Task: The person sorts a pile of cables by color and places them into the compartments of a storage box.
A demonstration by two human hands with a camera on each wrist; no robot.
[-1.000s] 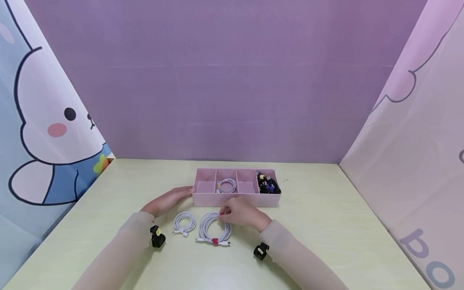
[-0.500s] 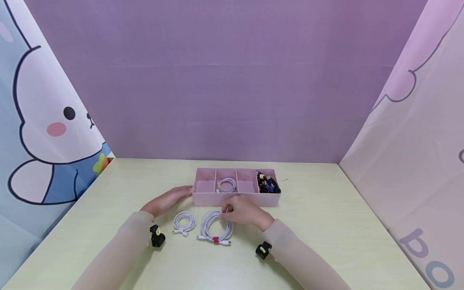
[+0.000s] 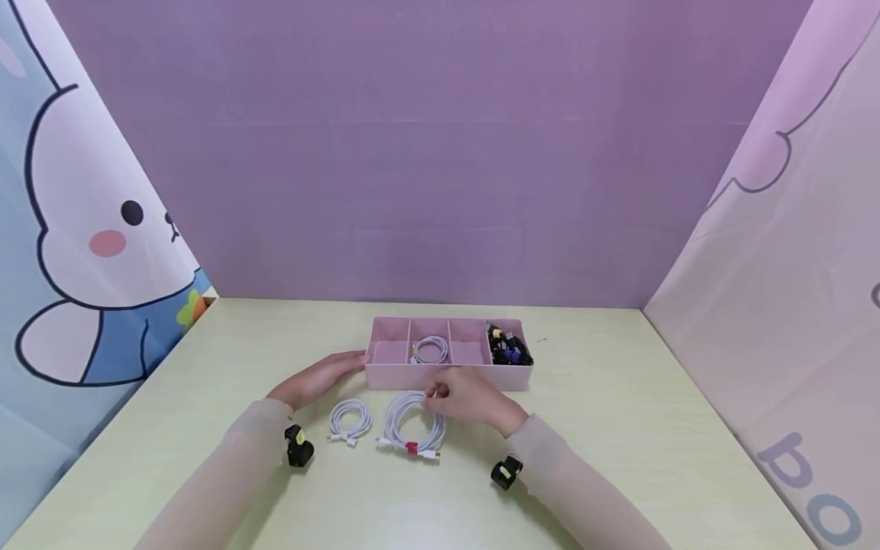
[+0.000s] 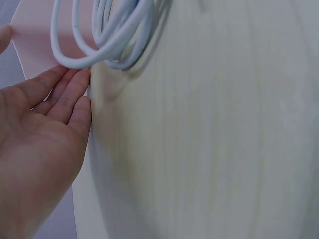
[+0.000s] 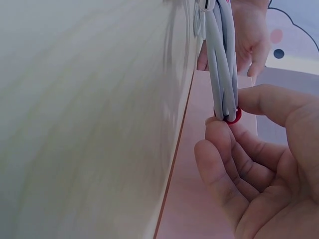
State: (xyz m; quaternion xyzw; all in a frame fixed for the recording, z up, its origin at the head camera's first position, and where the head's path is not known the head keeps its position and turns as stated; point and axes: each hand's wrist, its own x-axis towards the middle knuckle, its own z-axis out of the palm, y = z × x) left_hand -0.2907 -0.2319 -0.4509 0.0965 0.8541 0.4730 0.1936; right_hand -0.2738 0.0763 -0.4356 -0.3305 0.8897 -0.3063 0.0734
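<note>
Pinching the larger cable coil (image 3: 392, 418) before the pink box (image 3: 406, 377), the right hand (image 3: 467, 396) likely needed firm fingers; the left hand (image 3: 323, 380), straight-fingered, touched the box.

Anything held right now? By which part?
Right hand pinches the larger white cable coil at its box-side edge, by a red tie. Left hand holds nothing.

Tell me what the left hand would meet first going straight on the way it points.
The box: the left hand's fingers point at its near left corner and seem to touch it, though exact contact is hard to tell.
</note>
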